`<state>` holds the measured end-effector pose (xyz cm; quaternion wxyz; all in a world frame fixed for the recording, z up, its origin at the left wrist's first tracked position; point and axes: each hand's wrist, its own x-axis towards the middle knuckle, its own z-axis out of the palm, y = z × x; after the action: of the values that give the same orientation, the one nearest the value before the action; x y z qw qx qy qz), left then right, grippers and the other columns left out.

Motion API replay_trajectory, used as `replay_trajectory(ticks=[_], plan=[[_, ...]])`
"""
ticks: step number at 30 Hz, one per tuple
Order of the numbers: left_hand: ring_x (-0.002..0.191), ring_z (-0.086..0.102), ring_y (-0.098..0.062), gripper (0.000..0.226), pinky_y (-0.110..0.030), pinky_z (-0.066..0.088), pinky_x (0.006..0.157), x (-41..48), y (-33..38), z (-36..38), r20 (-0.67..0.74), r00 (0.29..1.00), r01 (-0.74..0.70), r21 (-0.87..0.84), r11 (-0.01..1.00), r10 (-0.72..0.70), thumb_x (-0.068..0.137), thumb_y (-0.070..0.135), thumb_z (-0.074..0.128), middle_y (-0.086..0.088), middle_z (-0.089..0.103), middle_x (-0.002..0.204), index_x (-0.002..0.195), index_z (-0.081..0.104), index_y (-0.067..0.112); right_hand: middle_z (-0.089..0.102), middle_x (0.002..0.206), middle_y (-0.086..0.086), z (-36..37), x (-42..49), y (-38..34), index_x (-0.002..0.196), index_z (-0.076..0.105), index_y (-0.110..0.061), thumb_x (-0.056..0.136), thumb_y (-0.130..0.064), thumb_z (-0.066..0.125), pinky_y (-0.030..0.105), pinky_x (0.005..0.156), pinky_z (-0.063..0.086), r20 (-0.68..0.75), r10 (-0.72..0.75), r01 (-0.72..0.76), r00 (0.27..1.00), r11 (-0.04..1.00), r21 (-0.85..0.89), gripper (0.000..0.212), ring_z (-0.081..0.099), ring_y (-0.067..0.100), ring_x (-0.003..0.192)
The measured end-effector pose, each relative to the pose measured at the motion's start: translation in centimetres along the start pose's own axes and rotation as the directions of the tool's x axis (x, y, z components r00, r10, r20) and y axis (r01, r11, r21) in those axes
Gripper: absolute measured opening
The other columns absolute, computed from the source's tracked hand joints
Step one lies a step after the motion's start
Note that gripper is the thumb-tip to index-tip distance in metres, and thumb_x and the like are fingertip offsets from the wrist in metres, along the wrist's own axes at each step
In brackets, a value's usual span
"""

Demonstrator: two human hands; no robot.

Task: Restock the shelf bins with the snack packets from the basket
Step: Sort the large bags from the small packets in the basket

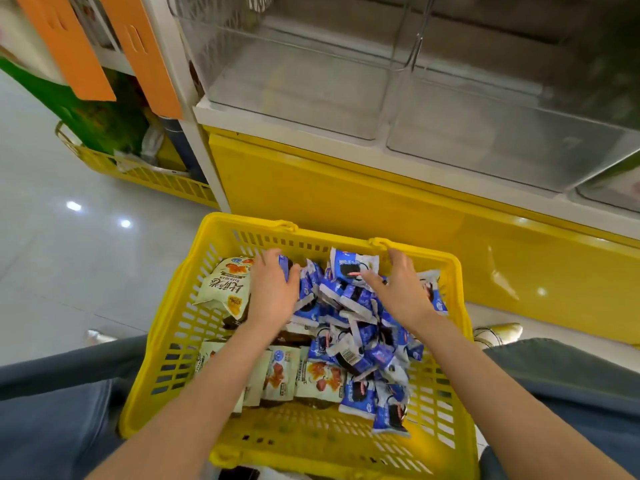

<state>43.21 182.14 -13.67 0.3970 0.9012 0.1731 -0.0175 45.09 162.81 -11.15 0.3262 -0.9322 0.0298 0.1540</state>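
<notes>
A yellow plastic basket [173, 344] stands on the floor between my knees. It holds a heap of small blue-and-white snack packets [349, 306] and several cream packets [225, 285] with orange print. My left hand [273, 289] is curled round blue packets at the left edge of the heap. My right hand [398, 289] curls over the heap's right side, its thumb pressing one upright blue packet [353, 263]. Two clear shelf bins [301, 84] [512, 133] sit above and behind the basket.
A yellow cabinet front [346, 195] runs below the bins. Another low yellow basket [145, 174] with green bags stands at the left by a white shelf post [194, 133]. Orange panels [69, 46] hang at top left. Grey tiled floor [69, 254] lies left.
</notes>
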Motion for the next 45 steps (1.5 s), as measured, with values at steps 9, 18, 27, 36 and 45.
replay_trajectory(ticks=[9, 18, 27, 36, 45], plan=[[0.099, 0.056, -0.029, 0.031, -0.037, 0.046, 0.086, 4.0, -0.8, 2.1, 0.388, 0.864, 0.358, -0.029, 0.933, -0.320, 0.090, 0.035, 0.057, -0.016, 0.057, 0.109, 0.102, 0.053, 0.008, 0.056, 0.119, 0.015, 2.8, 2.4, -0.7, 0.123, 0.032, -0.008, 0.078, -0.033, 0.074, 0.027, 0.065, 0.044, -0.140, 0.203, -0.173, 0.969, 0.965, 0.198, 0.066, 0.055, 0.020, 0.087], [0.098, 0.057, -0.029, 0.035, -0.032, 0.042, 0.078, 4.2, -1.9, 3.8, 0.420, 0.875, 0.268, -0.010, 0.963, -0.240, 0.088, 0.031, 0.060, -0.017, 0.060, 0.112, 0.108, 0.051, 0.003, 0.064, 0.115, 0.008, 2.5, 1.5, 0.3, 0.123, 0.052, -0.017, 0.081, -0.047, 0.067, 0.020, 0.049, 0.035, 0.031, 0.178, -0.178, 0.984, 0.984, 0.008, 0.053, 0.057, 0.017, 0.081], [0.136, 0.031, -0.026, 0.093, -0.044, 0.030, 0.110, 2.4, -1.3, 4.6, 0.605, 0.738, 0.555, -0.291, 0.780, -0.299, 0.077, 0.061, 0.060, -0.005, 0.026, 0.153, 0.147, 0.019, 0.016, 0.050, 0.137, 0.002, 1.5, 0.4, 1.5, 0.135, 0.035, -0.013, 0.085, -0.043, 0.063, 0.025, 0.080, 0.040, 0.172, 0.100, -0.087, 0.980, 0.993, -0.082, 0.065, 0.057, 0.021, 0.110], [0.096, 0.061, -0.003, 0.020, -0.016, 0.047, 0.074, -6.8, -0.4, 4.8, 0.602, 0.799, 0.351, -0.468, 0.811, 0.001, 0.085, 0.032, 0.065, 0.009, 0.064, 0.106, 0.102, 0.055, 0.036, 0.053, 0.134, 0.000, 1.2, -4.9, 2.1, 0.134, 0.048, -0.018, 0.087, -0.032, 0.064, 0.015, 0.088, 0.034, 0.331, -0.028, 0.063, 0.943, 0.993, -0.096, 0.051, 0.053, 0.012, 0.115], [0.110, 0.046, -0.013, 0.037, -0.019, 0.036, 0.086, -13.0, -3.8, 7.1, 0.746, 0.641, -0.158, -0.101, 0.982, 0.180, 0.094, 0.029, 0.051, -0.004, 0.046, 0.126, 0.126, 0.039, 0.016, 0.060, 0.117, 0.005, 1.4, -9.3, 5.4, 0.121, 0.052, -0.015, 0.087, -0.029, 0.060, 0.032, 0.082, 0.045, 0.549, 0.176, 0.173, 0.817, 0.834, -0.524, 0.037, 0.057, 0.024, 0.108]])
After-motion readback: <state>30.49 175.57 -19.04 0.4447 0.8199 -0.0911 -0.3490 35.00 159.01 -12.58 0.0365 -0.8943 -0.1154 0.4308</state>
